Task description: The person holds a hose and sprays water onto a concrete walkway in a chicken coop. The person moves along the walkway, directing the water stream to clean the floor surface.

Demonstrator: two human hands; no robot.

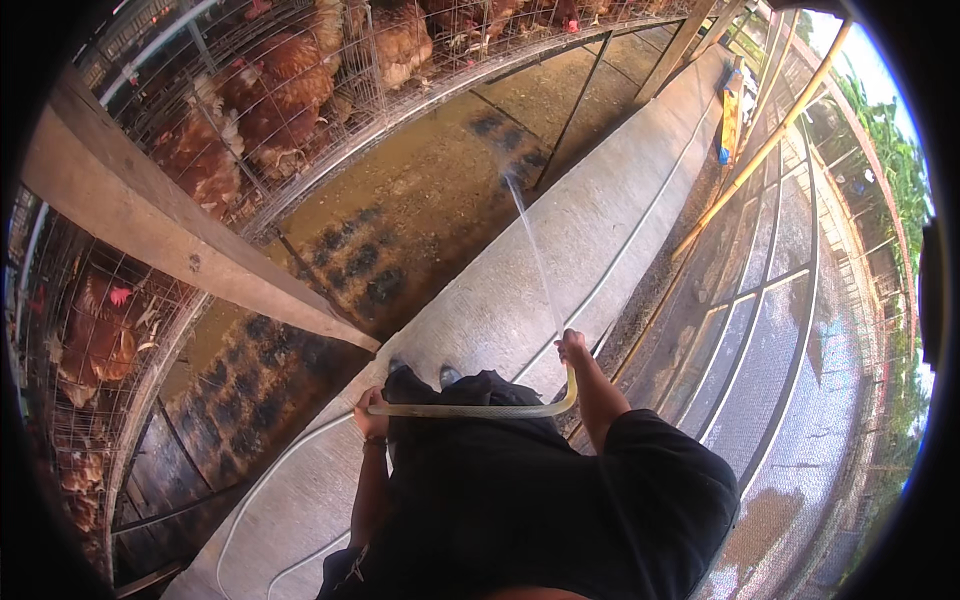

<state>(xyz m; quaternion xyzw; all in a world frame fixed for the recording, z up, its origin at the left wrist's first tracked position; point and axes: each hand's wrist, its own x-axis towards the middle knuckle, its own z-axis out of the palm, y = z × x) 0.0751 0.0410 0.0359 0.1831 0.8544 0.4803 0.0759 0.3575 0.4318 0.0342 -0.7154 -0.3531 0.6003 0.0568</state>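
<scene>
A braided, translucent water hose (472, 411) runs across the front of my body. My right hand (573, 347) grips its outlet end, where the hose bends upward. From there a water jet (536, 247) shoots over the walkway and strikes the dirty floor under the cages. My left hand (371, 414) is closed around the hose farther back, at waist height. Behind that hand the hose trails down to the concrete walkway (480, 300) and loops out of the lower edge. Brown muck (405, 187) with dark wet patches (364, 259) covers the floor where the water lands.
Wire cages (375, 67) holding several brown hens (281, 90) line the left side. A slanting wooden post (195, 255) stands close on my left. To the right are a bamboo pole (772, 142) and mesh netting (780, 420). A pale line (637, 232) lies along the walkway.
</scene>
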